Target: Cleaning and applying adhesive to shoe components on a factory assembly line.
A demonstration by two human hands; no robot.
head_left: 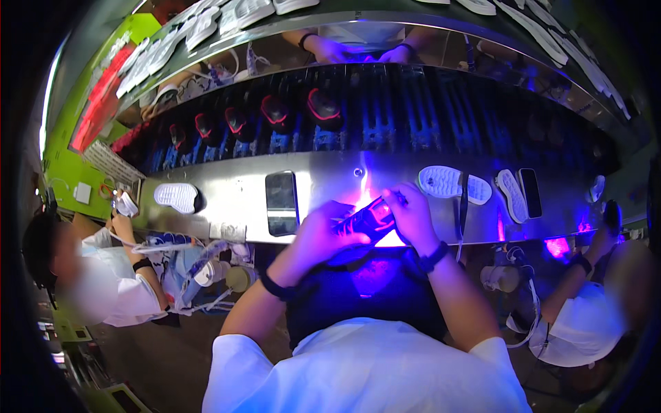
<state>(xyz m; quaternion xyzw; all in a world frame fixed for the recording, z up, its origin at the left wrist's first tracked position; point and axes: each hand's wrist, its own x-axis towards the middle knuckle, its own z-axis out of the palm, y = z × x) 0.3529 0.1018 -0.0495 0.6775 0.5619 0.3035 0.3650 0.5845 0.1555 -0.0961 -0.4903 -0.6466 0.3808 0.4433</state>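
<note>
A dark shoe upper [372, 221] with lighter lines lies tilted between my hands above the bench's front edge, under purple-pink light. My left hand [322, 230] is closed round its left end, thumb along the near side. The curled fingers of my right hand [412, 215] press on its upper right end. A small dark spot shows at those fingertips; I cannot tell whether it is part of the shoe or a separate tool. Just right of my right hand, a white shoe sole [444, 182] lies on the metal bench [330, 165], with a dark strap-like thing [463, 203] across it.
A phone [281, 203] lies left of my hands, a white sole [177, 197] farther left. On the right are another sole [511, 195] and a second phone [530, 193]. Dark red-edged shoes [323, 109] stand on the conveyor [427, 117] beyond. Co-workers sit at both sides and opposite.
</note>
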